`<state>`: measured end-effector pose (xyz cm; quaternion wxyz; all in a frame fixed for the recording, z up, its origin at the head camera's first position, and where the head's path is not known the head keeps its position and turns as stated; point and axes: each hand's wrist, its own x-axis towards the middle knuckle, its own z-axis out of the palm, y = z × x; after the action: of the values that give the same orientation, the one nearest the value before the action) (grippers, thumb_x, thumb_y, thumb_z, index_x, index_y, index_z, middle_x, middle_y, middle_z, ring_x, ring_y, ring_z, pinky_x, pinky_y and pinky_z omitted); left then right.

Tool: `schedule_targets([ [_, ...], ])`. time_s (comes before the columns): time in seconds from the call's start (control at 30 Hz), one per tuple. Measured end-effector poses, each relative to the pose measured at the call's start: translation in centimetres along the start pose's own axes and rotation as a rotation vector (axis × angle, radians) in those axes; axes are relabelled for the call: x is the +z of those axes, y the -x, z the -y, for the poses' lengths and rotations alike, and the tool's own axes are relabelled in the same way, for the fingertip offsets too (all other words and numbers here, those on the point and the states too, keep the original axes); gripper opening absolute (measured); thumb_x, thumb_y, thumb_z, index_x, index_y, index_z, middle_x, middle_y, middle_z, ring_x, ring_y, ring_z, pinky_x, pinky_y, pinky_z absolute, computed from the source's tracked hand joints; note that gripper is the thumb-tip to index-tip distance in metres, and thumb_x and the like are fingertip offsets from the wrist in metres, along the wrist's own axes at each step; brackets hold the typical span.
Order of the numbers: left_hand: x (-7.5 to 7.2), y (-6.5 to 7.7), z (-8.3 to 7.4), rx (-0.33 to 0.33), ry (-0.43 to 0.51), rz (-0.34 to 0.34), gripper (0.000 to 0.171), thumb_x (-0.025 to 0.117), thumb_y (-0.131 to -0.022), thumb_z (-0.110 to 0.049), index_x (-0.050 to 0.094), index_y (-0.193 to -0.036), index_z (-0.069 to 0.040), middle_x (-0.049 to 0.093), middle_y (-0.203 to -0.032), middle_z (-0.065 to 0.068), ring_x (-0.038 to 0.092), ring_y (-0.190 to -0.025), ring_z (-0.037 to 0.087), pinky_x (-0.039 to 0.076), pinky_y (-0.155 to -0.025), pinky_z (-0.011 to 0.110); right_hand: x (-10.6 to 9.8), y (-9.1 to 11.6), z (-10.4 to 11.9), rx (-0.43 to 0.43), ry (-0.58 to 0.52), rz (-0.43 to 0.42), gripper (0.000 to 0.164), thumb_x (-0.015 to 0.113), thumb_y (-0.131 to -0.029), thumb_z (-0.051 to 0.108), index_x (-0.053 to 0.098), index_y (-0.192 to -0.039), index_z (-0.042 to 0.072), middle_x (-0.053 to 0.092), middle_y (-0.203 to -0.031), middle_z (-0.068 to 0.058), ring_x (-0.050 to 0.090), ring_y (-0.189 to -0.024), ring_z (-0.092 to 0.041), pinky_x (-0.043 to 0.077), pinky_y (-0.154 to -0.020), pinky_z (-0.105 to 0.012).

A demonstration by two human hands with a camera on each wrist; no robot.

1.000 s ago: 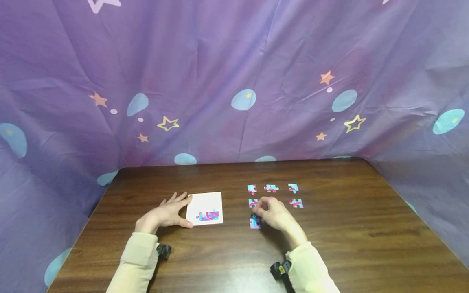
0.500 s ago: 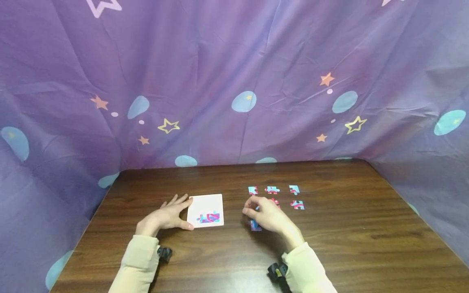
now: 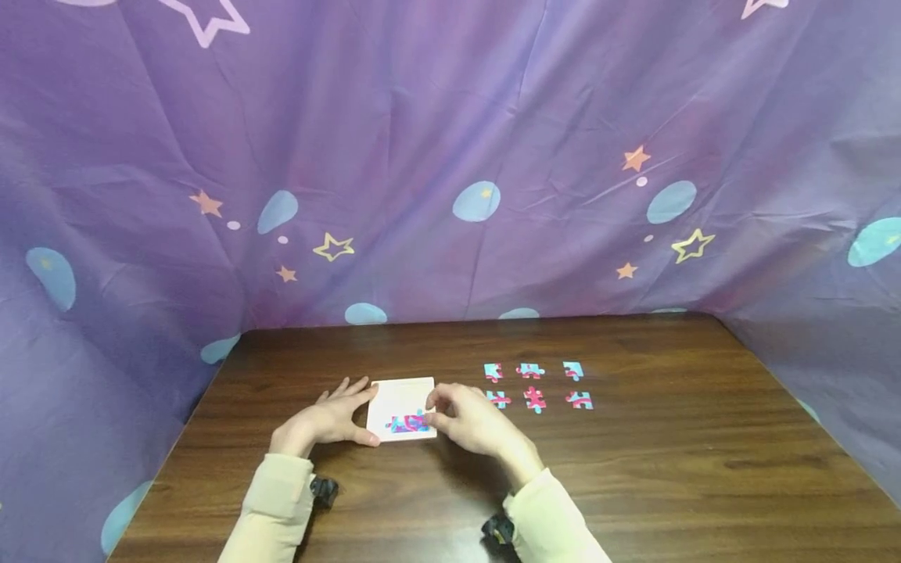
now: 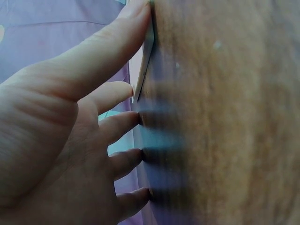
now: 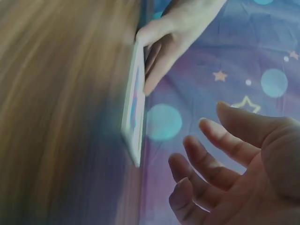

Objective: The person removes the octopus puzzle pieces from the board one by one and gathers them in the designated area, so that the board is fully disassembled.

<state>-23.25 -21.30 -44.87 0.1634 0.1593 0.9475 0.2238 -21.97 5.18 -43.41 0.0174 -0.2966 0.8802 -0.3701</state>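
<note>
My left hand (image 3: 327,422) rests at the left edge of a small white square tray (image 3: 394,395); its thumb and index finger touch that edge, and the other fingers spread onto the table. Joined pink and blue jigsaw puzzle pieces (image 3: 408,424) lie along the tray's front, toward its right side. My right hand (image 3: 468,422) is at the tray's right edge, fingertips close over the joined pieces. In the right wrist view its fingers (image 5: 206,168) are loosely bent and apart from the thumb, with no piece showing between them.
Loose puzzle pieces lie in two rows to the right, among them a top middle piece (image 3: 530,371), a pink centre piece (image 3: 535,399) and a right piece (image 3: 580,400). They stand on a dark wooden table (image 3: 669,461). A purple patterned cloth (image 3: 422,156) hangs behind.
My right hand has moved left from the loose pieces to the tray's right edge. A front loose piece seen earlier no longer shows. The left hand stays on the tray; the head view shifts slightly.
</note>
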Motion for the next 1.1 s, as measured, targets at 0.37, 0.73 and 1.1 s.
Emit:
schedule_targets([
  [0.37,-0.4,0.1,0.1,0.010,-0.007,-0.015,0.094,0.081,-0.075,-0.040,0.037,-0.149,-0.003,0.023,-0.157,0.023,0.009,-0.143,0.049,0.008,-0.111,0.068,3.4,-3.4,1.3,0.027,-0.080,0.019,0.017,0.075,-0.083,0.012,0.066,-0.097,0.008,0.062,-0.082,0.002,0.056,-0.069,-0.008,0.047,-0.064,-0.027],
  [0.73,-0.6,0.4,0.2,0.001,0.004,-0.019,0.094,0.082,-0.074,-0.038,0.038,-0.149,-0.003,0.024,-0.157,0.022,0.010,-0.144,0.048,0.008,-0.112,0.067,6.2,-3.9,0.9,0.122,-0.021,-0.018,0.022,0.080,-0.073,0.005,0.069,-0.093,0.007,0.062,-0.080,-0.001,0.056,-0.074,-0.013,0.049,-0.069,-0.030],
  [1.1,0.0,0.4,-0.3,-0.009,0.009,-0.029,0.092,0.082,-0.074,-0.037,0.039,-0.149,-0.005,0.024,-0.158,0.021,0.010,-0.144,0.046,0.008,-0.113,0.066,6.8,-3.3,1.5,0.175,0.098,-0.043,0.020,0.079,-0.068,0.004,0.063,-0.078,0.011,0.046,-0.082,0.000,0.048,-0.073,-0.015,0.046,-0.068,-0.032],
])
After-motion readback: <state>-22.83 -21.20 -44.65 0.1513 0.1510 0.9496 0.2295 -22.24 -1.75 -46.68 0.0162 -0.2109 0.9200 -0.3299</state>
